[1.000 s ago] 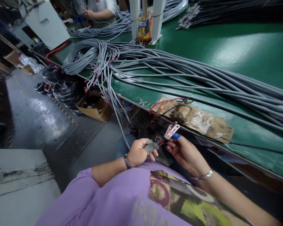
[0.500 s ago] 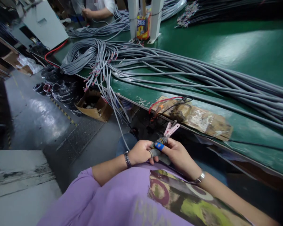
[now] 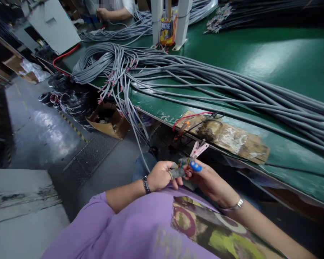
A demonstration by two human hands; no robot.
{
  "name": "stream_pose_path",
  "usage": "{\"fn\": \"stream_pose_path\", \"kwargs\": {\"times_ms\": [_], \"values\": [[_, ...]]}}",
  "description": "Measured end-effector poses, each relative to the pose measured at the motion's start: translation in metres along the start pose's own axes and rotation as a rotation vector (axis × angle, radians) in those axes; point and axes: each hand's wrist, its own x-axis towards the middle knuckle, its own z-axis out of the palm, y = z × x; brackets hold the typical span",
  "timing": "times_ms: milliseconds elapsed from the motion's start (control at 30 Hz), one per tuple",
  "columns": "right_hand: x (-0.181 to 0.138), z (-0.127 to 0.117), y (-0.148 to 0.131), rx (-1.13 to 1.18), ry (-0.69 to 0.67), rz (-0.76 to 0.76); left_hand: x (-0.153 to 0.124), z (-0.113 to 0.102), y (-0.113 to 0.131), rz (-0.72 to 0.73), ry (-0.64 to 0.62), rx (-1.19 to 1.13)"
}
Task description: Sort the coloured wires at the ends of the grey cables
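Thin coloured wires (image 3: 181,165) are pinched between the grey-covered fingers of the left hand (image 3: 162,176), just below and left of the pink clip (image 3: 201,150). The right hand (image 3: 209,181) is held directly below the clip, its blue-capped thumb drawn toward curled fingers; whether a strand is pinched there cannot be told. For clean handling, the wires are probably best held firmly near their base by the left fingers, while single strands are separated by the right without tugging. Beyond the clip, a wooden board (image 3: 250,145) is seen on the tabletop (image 3: 275,64), and farther past it, grey cables (image 3: 221,77) are laid out; snagging on the clip should be avoided.
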Motion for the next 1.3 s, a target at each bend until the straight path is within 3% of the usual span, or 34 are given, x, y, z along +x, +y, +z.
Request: {"fn": "stream_pose_path", "kwargs": {"times_ms": [267,500,733,900,1300], "values": [[0.001,0.007,-0.002,-0.242,0.005,-0.091,-0.003,-0.001,0.002,-0.009,-0.011,0.051],[0.002,0.006,-0.002,-0.243,-0.003,-0.075,-0.002,-0.001,0.003,-0.017,-0.027,0.071],[0.003,0.018,0.002,-0.078,0.135,-0.125,0.006,0.0,-0.006,0.059,0.101,-0.031],[0.004,0.017,0.004,-0.094,0.14,-0.126,0.006,-0.001,-0.005,0.053,0.077,0.02],[0.002,0.014,0.005,-0.081,0.115,-0.093,0.009,-0.004,-0.013,0.124,0.198,-0.133]]}}
